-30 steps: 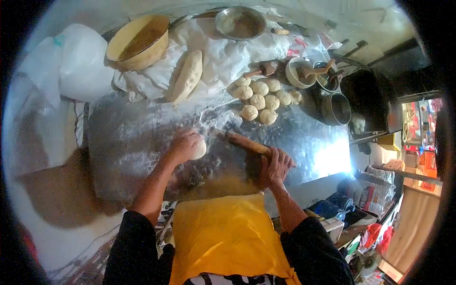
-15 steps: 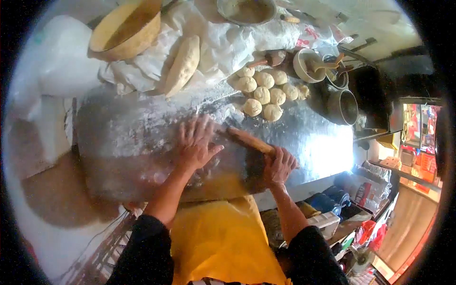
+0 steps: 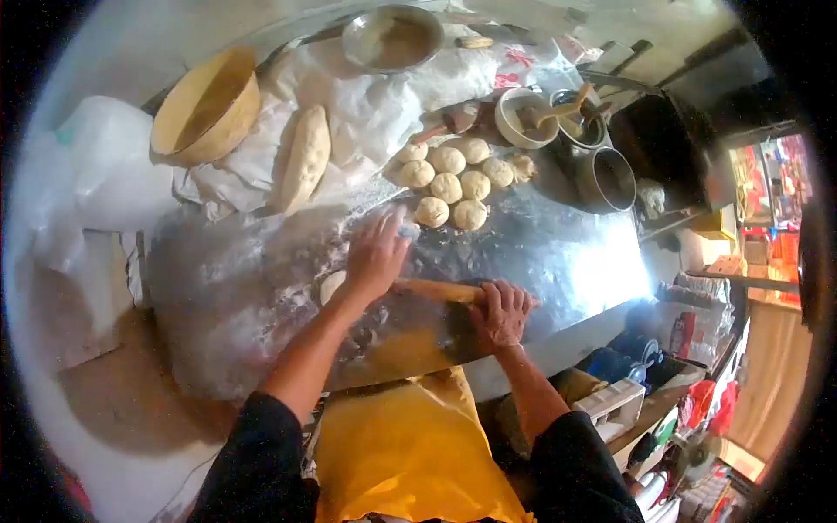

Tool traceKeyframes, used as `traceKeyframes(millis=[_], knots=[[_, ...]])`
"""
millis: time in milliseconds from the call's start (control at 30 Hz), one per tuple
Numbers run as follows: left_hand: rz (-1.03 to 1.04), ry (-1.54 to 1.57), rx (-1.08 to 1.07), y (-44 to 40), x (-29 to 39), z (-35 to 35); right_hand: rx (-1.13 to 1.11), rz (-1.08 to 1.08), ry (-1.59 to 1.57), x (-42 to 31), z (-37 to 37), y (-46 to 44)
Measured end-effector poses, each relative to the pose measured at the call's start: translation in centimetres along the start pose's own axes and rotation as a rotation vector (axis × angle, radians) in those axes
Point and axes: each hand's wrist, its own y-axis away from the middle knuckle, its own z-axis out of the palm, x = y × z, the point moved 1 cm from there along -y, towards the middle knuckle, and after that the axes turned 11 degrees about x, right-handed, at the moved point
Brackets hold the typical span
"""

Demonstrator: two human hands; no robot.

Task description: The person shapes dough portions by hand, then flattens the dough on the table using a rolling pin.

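My right hand (image 3: 503, 312) is wrapped around the right end of a wooden rolling pin (image 3: 436, 290), which lies nearly level across the floury dark worktop (image 3: 253, 305). My left hand (image 3: 377, 253) reaches forward over the worktop with its fingers stretched out, the fingertips blurred near a pale floury patch. A flat round of pale dough (image 3: 331, 286) shows beside my left wrist, partly hidden by it. Just beyond my left fingertips sit several dough balls (image 3: 445, 187) in a cluster.
A long dough piece (image 3: 306, 159) rests by white plastic sheeting (image 3: 357, 109). Behind stand a yellowish basin (image 3: 240, 113) and a metal bowl (image 3: 392, 65). A white bowl (image 3: 514, 135) with a wooden-handled tool and a pot (image 3: 593, 187) stand at the right.
My left hand has moved from lying spread on the worktop toward the dough balls, uncovering the dough round. The rolling pin has turned closer to level in my right hand. The camera view has shifted.
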Motion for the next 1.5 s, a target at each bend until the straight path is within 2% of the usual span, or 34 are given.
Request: traceKeyframes(millis=[33, 100, 133, 167, 233, 333, 367, 433, 500, 567, 633, 700, 767, 833, 933, 1000, 1067, 1100, 1167, 1200, 1367, 1500], knots=[[-0.08, -0.066, -0.058, -1.0, 1.6, 0.4, -0.004, 0.01, 0.01, 0.0, -0.2, 0.1], [-0.216, -0.174, 0.092, 0.4, 3.1, 0.9, 0.021, 0.042, -0.013, 0.4, -0.3, -0.2], [-0.201, -0.204, 0.076, 2.6, 3.1, 0.1, 0.029, 0.044, 0.02, 0.8, 0.1, 0.2], [-0.075, -0.255, 0.101, 5.6, 1.4, -0.3, 0.016, 0.054, 0.008, 0.6, 0.2, 0.2], [0.046, -0.35, -0.168, 10.5, -0.9, -2.8, -0.009, 0.089, 0.042, 0.4, -0.3, -0.4], [0.043, -0.479, -0.168, 11.0, -5.6, -5.2, 0.005, 0.089, 0.028, 0.5, -0.2, -0.3], [0.041, -0.484, -0.158, 10.5, -6.6, -5.7, -0.004, 0.094, 0.029, 0.4, -0.1, -0.5], [-0.207, -0.631, 0.079, 7.5, -7.8, -6.6, 0.003, 0.083, 0.024, 0.3, -0.3, -1.0], [-0.176, -0.315, 0.136, 3.4, -6.9, -3.6, -0.01, 0.077, 0.026, 0.2, -0.4, -0.6], [-0.05, 0.007, -0.063, -1.5, -1.9, -0.7, -0.015, 0.073, 0.054, 0.6, -0.1, -0.6], [0.008, 0.101, 0.021, -5.0, 2.8, 3.7, -0.003, 0.062, 0.052, 0.4, 0.3, -0.7], [-0.046, 0.033, 0.033, -5.6, 4.4, 8.2, -0.002, 0.053, 0.055, 0.9, -0.2, -0.6], [-0.047, 0.162, 0.112, -4.9, 2.3, 7.4, 0.025, 0.057, 0.038, 0.3, -0.4, -0.8], [-0.054, 0.223, 0.071, -2.9, 1.0, 1.3, 0.025, 0.071, 0.032, 0.1, -0.6, -1.0], [-0.052, -0.111, 0.053, 5.5, -3.1, -3.5, 0.041, 0.092, 0.037, 0.3, -0.3, -0.8], [-0.088, -0.242, 0.022, 8.2, -4.2, -3.8, 0.01, 0.111, 0.007, 0.3, -0.5, -1.0], [-0.21, -0.021, -0.049, 8.5, -3.5, -3.4, 0.01, 0.115, 0.015, 0.1, -0.8, -1.3], [-0.19, 0.019, 0.006, 8.2, -3.5, -2.5, -0.001, 0.128, 0.022, -0.2, -0.9, -1.4], [-0.277, 0.059, 0.006, 6.6, -1.9, -3.2, -0.012, 0.111, 0.035, -0.3, -1.0, -1.3], [-0.311, 0.106, 0.112, 6.0, 0.0, -4.2, -0.013, 0.102, 0.043, 0.0, -0.8, -1.2], [-0.244, 0.221, 0.187, 11.2, -4.1, -3.1, 0.017, 0.06, 0.081, 0.7, -0.2, -0.8], [-0.245, 0.221, 0.037, 8.1, -3.3, -5.0, 0.004, 0.072, 0.093, 0.6, 0.3, -1.0]])
